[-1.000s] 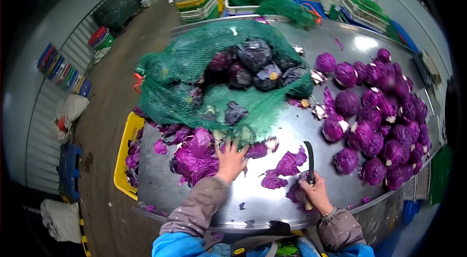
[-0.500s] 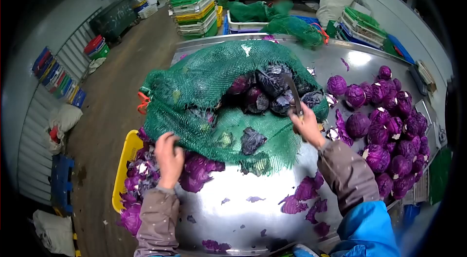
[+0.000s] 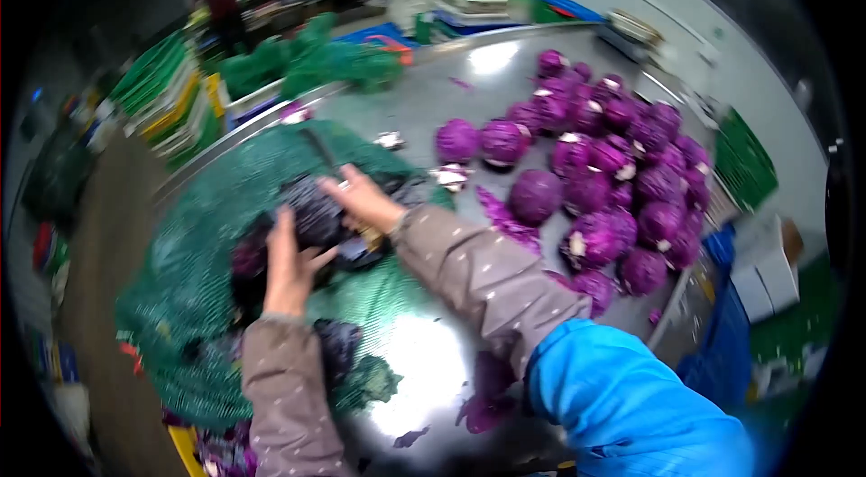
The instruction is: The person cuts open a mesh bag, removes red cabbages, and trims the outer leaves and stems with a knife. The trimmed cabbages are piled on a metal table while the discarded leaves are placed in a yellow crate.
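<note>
A wide, shiny steel table [image 3: 424, 360] is seen under a bright ceiling light, and stacked green and yellow plastic crates [image 3: 171, 102] are seen behind it along the room's edge. On the right part of the table a heap of trimmed round purple cabbages [image 3: 604, 170] is laid, close together. On the left part a large green net sack [image 3: 207, 296] is spread. A dark purple cabbage head [image 3: 311, 211] is held in the sack's opening. It is touched from below by the left hand [image 3: 287, 269], with fingers stretched and slightly spread. The right hand [image 3: 365, 202] is closed around a dark-bladed knife [image 3: 320, 150]. The knife's long axis is directed away from the person, up and to the left, with the blade over the cabbage.
</note>
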The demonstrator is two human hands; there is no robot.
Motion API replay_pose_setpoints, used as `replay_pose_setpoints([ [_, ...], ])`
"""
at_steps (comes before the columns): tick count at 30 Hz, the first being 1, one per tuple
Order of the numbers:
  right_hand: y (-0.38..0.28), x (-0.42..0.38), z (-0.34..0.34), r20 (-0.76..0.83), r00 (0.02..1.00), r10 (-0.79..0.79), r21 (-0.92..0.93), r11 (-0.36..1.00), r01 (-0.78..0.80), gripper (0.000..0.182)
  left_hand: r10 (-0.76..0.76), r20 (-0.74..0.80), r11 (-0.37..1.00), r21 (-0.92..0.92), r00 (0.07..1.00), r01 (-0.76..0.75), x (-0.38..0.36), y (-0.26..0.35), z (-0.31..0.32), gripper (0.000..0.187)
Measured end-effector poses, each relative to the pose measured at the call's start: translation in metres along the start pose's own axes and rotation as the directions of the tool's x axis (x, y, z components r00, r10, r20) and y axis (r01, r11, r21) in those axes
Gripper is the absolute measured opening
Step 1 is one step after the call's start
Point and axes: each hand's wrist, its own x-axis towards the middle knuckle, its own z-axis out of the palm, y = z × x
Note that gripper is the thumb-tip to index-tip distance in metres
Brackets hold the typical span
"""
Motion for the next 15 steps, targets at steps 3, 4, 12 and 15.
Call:
replay_pose_setpoints([
  [3, 0.006, -0.043, 0.017, -0.152, 0.983, -0.104, -0.067, 0.993, 0.094, 0.072, -0.039, -0.088, 0.996, -0.086, 0.995, 0.032, -0.002, -0.016, -0.01, 0.071],
  [4, 0.015, -0.058, 0.024, -0.206, 0.95, -0.237, -0.116, 0.969, 0.216, 0.073, -0.004, -0.105, 0.993, -0.119, 0.994, -0.009, -0.006, -0.025, -0.016, 0.069],
  [12, 0.024, -0.239, 0.047, 0.108, 0.855, -0.508, -0.114, 0.848, 0.518, 0.046, 0.015, -0.274, 0.768, -0.613, 0.962, -0.187, -0.18, -0.061, -0.022, 0.056],
  [15, 0.03, -0.285, 0.029, 0.266, 0.948, -0.173, 0.081, 0.984, 0.156, 0.028, 0.07, -0.287, 0.854, -0.477, 0.955, -0.206, -0.266, -0.08, -0.042, 0.058],
])
